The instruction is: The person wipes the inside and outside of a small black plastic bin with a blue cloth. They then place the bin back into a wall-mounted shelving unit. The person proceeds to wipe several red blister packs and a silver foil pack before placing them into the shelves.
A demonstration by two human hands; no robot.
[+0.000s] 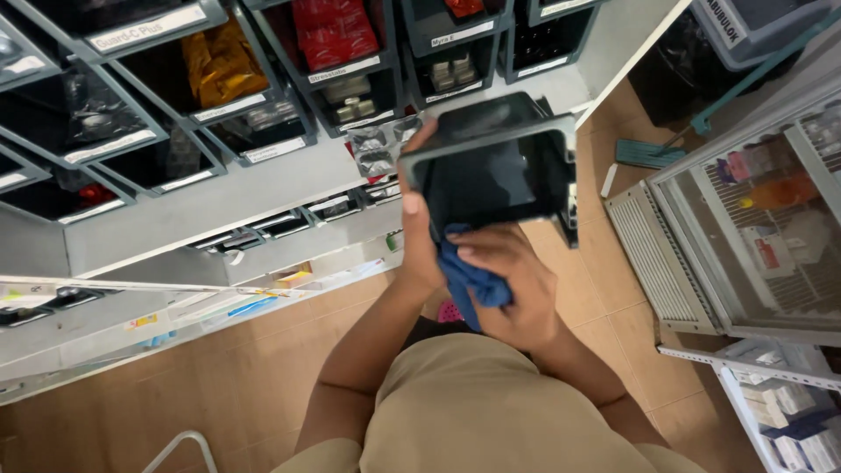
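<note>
A: What's on the far left?

B: Wall rack of dark storage bins (pixel 131 131) with white label strips. One holds orange packets (pixel 223 61), one further right holds red packets (pixel 333 31). Below them a white shelf (pixel 219 206), blister packs (pixel 377 149) lying on it near the held bin.

A: Left hand?

B: Left hand (pixel 416 219) is clamped on the left edge of an empty dark bin (pixel 495 171), thumb on the near rim, fingers wrapped behind the wall. The bin is pulled out of the rack, held in mid-air in front of the shelf, open side tilted toward the camera.

A: Right hand?

B: Right hand (pixel 508 280) is closed around a blue cloth (pixel 469 276), bunched up. The cloth touches the bin's lower front edge. Hands sit just beside each other, left one slightly higher.

A: Anything inside the bin?

B: Looks empty, interior dark.

A: Further right?

B: Mop head (pixel 648 153) on the tiled floor (pixel 613 289), teal handle running up-right. Then a glass-door cabinet (pixel 753 236) with boxes and bottles on wire shelves. Bottom right, a white rack with small boxes (pixel 788 412).
</note>
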